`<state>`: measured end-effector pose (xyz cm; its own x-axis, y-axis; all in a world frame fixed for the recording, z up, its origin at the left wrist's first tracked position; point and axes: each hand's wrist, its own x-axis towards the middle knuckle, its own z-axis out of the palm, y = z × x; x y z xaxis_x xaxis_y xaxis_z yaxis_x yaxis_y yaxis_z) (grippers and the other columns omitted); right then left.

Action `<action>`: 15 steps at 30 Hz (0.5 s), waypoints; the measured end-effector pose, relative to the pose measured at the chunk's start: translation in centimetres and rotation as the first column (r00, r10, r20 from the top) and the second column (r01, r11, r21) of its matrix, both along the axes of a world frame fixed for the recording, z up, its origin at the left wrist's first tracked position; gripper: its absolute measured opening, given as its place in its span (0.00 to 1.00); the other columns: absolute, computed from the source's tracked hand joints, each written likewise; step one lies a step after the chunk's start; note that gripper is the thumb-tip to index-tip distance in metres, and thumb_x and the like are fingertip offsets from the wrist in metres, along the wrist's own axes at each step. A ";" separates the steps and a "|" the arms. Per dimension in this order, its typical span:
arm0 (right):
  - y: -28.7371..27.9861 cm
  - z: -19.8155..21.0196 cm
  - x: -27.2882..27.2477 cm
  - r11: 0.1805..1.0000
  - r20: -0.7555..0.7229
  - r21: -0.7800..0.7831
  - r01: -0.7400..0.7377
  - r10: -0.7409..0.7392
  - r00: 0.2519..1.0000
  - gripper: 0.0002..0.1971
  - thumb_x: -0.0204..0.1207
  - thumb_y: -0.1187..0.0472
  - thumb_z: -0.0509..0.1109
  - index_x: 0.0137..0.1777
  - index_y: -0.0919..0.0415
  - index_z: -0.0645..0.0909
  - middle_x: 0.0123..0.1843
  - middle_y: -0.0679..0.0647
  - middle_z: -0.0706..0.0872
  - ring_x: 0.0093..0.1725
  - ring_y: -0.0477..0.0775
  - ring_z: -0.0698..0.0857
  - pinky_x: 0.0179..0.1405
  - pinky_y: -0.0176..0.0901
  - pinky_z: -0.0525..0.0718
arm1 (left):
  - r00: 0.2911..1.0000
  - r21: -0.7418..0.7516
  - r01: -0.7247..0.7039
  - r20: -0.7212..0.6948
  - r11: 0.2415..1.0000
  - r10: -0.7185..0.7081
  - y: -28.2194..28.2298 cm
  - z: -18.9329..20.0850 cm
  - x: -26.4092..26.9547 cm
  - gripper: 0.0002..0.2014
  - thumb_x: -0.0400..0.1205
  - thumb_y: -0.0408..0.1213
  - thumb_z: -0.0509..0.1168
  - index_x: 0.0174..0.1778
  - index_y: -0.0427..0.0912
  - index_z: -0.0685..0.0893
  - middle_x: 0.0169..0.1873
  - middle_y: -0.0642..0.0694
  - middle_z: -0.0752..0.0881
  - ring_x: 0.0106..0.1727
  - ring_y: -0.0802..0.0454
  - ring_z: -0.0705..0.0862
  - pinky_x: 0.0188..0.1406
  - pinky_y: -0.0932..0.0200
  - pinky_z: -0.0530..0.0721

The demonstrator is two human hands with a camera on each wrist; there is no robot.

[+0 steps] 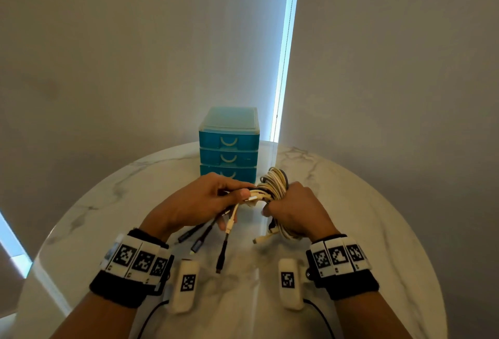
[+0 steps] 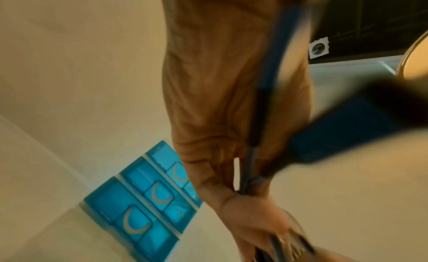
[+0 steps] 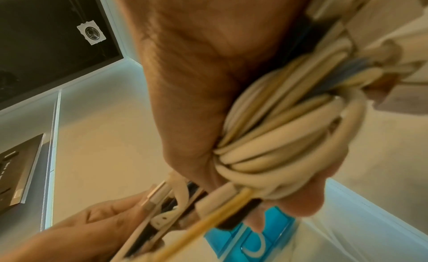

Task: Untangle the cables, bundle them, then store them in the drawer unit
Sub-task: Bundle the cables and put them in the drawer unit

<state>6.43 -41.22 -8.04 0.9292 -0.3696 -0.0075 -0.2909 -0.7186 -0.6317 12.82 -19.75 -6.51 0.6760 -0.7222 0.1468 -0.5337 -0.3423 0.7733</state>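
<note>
Both hands clamp the cables, left hand point(image 1: 205, 201) on loose ends, right hand point(image 1: 297, 210) on coil point(image 1: 272, 182); slack grip risks unwinding.

One round white marble table point(image 1: 351, 203) carries one blue translucent plastic drawer unit point(image 1: 229, 133) with three drawers, each with one pale curved handle. Two hands, the left hand point(image 1: 199, 201) and the right hand point(image 1: 297, 211), share one coiled bundle of cream cables point(image 1: 272, 182). Four loose plug ends point(image 1: 221, 255) hang below the left hand.
</note>
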 end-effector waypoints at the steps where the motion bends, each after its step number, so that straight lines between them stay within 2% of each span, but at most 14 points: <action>1: 0.2 0.1 -0.1 0.999 -0.015 0.045 -0.018 0.019 1.000 0.14 0.72 0.49 0.82 0.45 0.53 0.81 0.43 0.54 0.88 0.41 0.51 0.88 0.39 0.46 0.87 | 1.000 -0.021 -0.003 0.005 1.000 0.003 0.1 -0.1 0.2 0.16 0.92 0.47 0.65 0.74 0.57 0.89 0.40 0.44 0.93 0.36 0.44 0.92 0.38 0.57 0.93; 3: 0.6 0.4 -0.2 0.983 -0.025 0.175 -0.048 0.053 0.998 0.15 0.72 0.48 0.84 0.47 0.56 0.85 0.41 0.55 0.91 0.39 0.52 0.90 0.39 0.45 0.87 | 0.999 -0.088 -0.031 0.017 0.996 0.032 0.2 -0.1 0.3 0.15 0.92 0.44 0.66 0.74 0.54 0.90 0.38 0.51 0.94 0.35 0.50 0.91 0.38 0.58 0.92; 5: 1.0 0.8 -0.3 0.926 -0.023 0.371 -0.075 0.090 0.996 0.16 0.72 0.50 0.86 0.50 0.60 0.88 0.37 0.57 0.93 0.34 0.53 0.93 0.38 0.47 0.92 | 0.996 -0.189 -0.081 0.017 0.979 0.086 0.0 -0.2 0.2 0.14 0.90 0.40 0.69 0.71 0.49 0.91 0.41 0.60 0.95 0.37 0.55 0.91 0.38 0.58 0.92; 8: 1.4 1.3 -0.5 0.811 0.011 0.569 -0.135 0.156 0.988 0.19 0.72 0.50 0.87 0.56 0.60 0.90 0.39 0.60 0.94 0.33 0.55 0.93 0.37 0.45 0.91 | 0.991 -0.388 -0.135 -0.066 0.911 0.119 -0.5 -0.3 0.2 0.14 0.88 0.36 0.72 0.68 0.45 0.93 0.55 0.54 0.96 0.49 0.52 0.94 0.38 0.58 0.93; 10: 1.6 1.2 -0.4 0.709 0.077 0.678 -0.194 0.194 0.978 0.19 0.73 0.52 0.87 0.59 0.62 0.90 0.42 0.62 0.94 0.35 0.57 0.91 0.40 0.49 0.90 | 0.986 -0.467 -0.164 -0.053 0.869 0.157 -1.0 -0.4 0.2 0.14 0.88 0.37 0.72 0.69 0.45 0.93 0.61 0.52 0.95 0.56 0.53 0.94 0.40 0.62 0.91; 11: 1.6 1.1 -0.3 0.657 0.106 0.721 -0.219 0.208 0.972 0.20 0.74 0.53 0.86 0.61 0.63 0.90 0.43 0.63 0.93 0.35 0.57 0.89 0.39 0.49 0.88 | 0.983 -0.485 -0.171 -0.028 0.858 0.180 -1.3 -0.4 0.2 0.14 0.88 0.38 0.72 0.69 0.46 0.92 0.63 0.52 0.94 0.58 0.55 0.93 0.41 0.64 0.91; 13: 1.4 1.0 -0.2 0.572 0.140 0.780 -0.255 0.238 0.961 0.19 0.77 0.55 0.85 0.63 0.63 0.90 0.45 0.62 0.91 0.35 0.55 0.88 0.32 0.44 0.86 | 0.977 -0.490 -0.183 0.008 0.852 0.215 -1.6 -0.5 0.2 0.15 0.88 0.40 0.71 0.72 0.48 0.91 0.67 0.54 0.92 0.63 0.59 0.90 0.49 0.67 0.90; 15: 1.3 1.1 -0.3 0.497 0.174 0.816 -0.296 0.276 0.945 0.14 0.79 0.57 0.83 0.61 0.61 0.90 0.44 0.59 0.90 0.35 0.54 0.87 0.29 0.41 0.85 | 0.970 -0.483 -0.197 0.029 0.853 0.241 -1.7 -0.6 0.2 0.17 0.88 0.43 0.71 0.73 0.52 0.90 0.70 0.57 0.90 0.71 0.64 0.85 0.59 0.74 0.86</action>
<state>6.11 -39.92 -6.94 0.9865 0.0788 -0.1437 -0.1501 0.0822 -0.9853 13.03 -21.44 -7.14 0.7777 -0.3855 0.4965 -0.5589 -0.0628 0.8268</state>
